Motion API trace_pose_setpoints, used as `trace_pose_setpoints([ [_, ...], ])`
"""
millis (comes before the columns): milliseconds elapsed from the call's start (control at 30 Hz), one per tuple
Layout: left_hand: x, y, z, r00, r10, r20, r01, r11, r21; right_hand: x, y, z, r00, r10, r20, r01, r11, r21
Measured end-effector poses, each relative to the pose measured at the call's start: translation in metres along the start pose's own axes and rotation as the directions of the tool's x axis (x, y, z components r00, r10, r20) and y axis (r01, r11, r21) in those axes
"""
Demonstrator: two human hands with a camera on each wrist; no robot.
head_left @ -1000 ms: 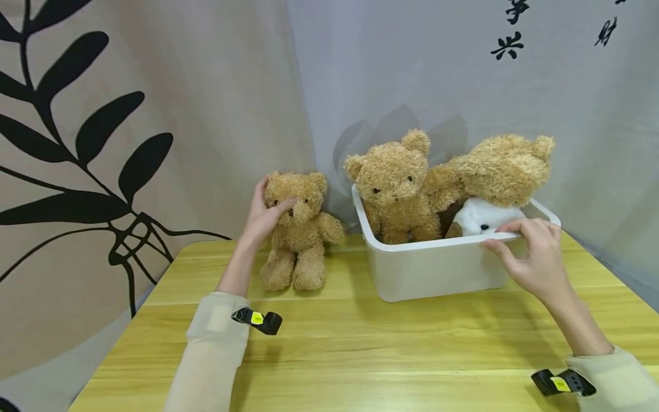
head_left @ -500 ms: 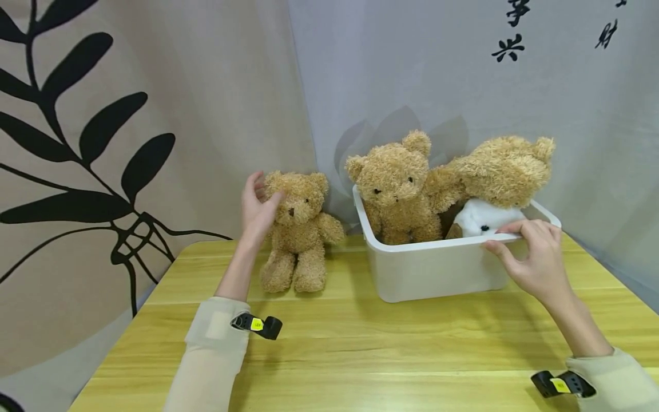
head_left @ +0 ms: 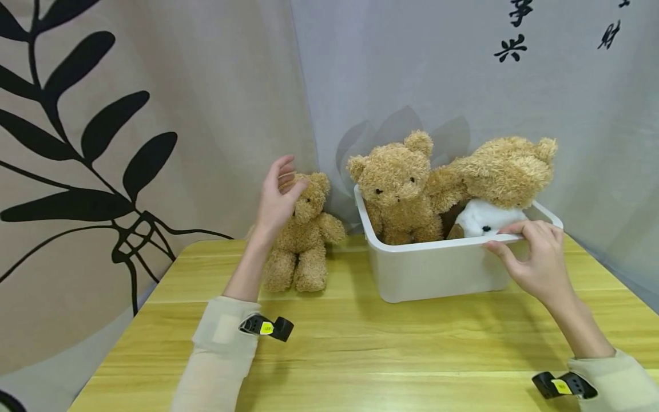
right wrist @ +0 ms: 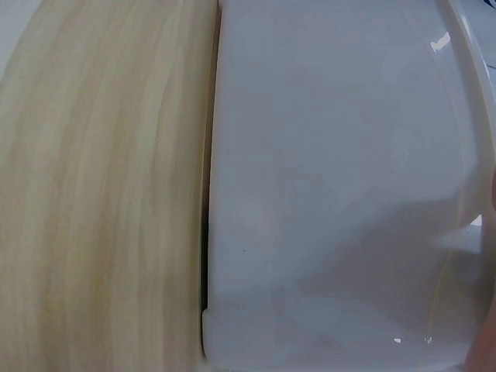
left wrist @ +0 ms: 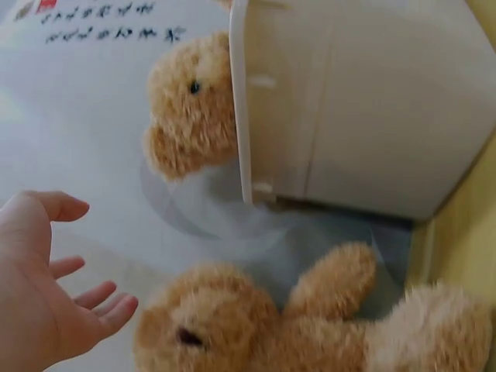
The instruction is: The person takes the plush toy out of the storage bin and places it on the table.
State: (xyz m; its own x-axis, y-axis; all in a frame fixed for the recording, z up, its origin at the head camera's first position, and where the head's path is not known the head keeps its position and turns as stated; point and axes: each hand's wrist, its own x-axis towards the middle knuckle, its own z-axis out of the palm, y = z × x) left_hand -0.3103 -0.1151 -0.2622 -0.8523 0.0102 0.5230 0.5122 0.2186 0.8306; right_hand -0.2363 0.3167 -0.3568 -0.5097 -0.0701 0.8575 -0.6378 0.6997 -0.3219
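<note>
My left hand point(head_left: 276, 201), fingers spread and loosely bent, is raised in front of a tan teddy bear point(head_left: 305, 234) that sits upright on the table. It covers part of the bear's head in the head view; the left wrist view shows the fingers apart from the bear, holding nothing. With thumb and fingers, my right hand point(head_left: 535, 260) pinches the front rim of a white plastic bin point(head_left: 437, 272). Inside the bin one teddy bear point(head_left: 393, 177) sits upright at the left. Another teddy bear point(head_left: 507, 171) lies sideways above a white plush toy point(head_left: 481, 219) with a dark eye.
The wooden table point(head_left: 370, 355) extends in front of the bin and the seated bear. Behind it hangs a pale curtain point(head_left: 231, 114) with a black leaf print and written characters. Each sleeve carries a small black wrist camera point(head_left: 268, 327).
My left hand has come off the seated bear's head, first drawing left, then moving up and right in front of it. The right hand stays on the bin rim.
</note>
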Motion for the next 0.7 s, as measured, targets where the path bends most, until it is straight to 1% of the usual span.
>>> trace_pose_setpoints([
  [133,-0.001,0.011,0.014,0.998,0.016,0.058,-0.014,0.999,-0.031,0.000,0.000,0.000,1.000,-0.001,0.002,0.001,1.000,0.002],
  [267,-0.001,0.018,0.030,0.994,0.030,0.105,-0.026,0.999,-0.036,0.000,0.000,0.000,1.000,-0.002,-0.001,0.002,1.000,0.002],
  [400,-0.001,0.021,0.045,0.988,0.026,0.152,-0.026,1.000,-0.004,0.000,0.000,0.000,1.000,-0.005,-0.007,0.005,1.000,0.001],
  [533,-0.002,0.023,0.059,0.981,0.005,0.192,-0.017,0.998,0.059,0.000,-0.001,0.000,1.000,-0.010,-0.008,0.010,1.000,0.001],
  [700,-0.004,0.024,0.076,0.974,-0.012,0.227,-0.007,0.997,0.083,0.000,0.000,0.001,1.000,-0.009,-0.010,0.009,1.000,0.003],
])
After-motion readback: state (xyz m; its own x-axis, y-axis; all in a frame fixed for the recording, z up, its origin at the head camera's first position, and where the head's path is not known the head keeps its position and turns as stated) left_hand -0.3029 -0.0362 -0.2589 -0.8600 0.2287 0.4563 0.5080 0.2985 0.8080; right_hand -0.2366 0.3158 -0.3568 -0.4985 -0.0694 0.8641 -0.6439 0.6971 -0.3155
